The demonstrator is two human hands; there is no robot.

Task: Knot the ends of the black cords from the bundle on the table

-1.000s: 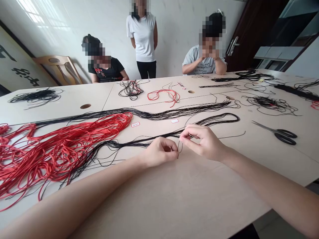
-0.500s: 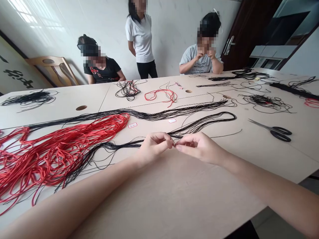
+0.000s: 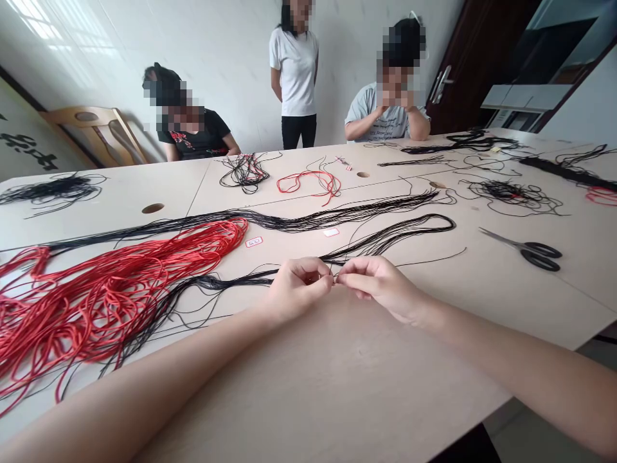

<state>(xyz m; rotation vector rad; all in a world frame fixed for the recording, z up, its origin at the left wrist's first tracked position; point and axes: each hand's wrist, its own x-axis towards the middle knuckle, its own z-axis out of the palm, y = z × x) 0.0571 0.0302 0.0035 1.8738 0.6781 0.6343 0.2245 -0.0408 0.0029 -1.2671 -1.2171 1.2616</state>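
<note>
While handling fine black cord (image 3: 231, 281) on a pale table (image 3: 337, 366), a person is pinching it narrowly in the left hand (image 3: 299, 286), right hand (image 3: 380, 283) curled just beside, its hold unclear; thin ends are demanding a steady pinch.

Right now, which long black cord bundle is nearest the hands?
The lower one, reaching the left hand and right hand; the upper bundle lies farther away.

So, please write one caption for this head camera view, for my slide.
Left hand and right hand pinch thin black cords beside red cords.
</note>
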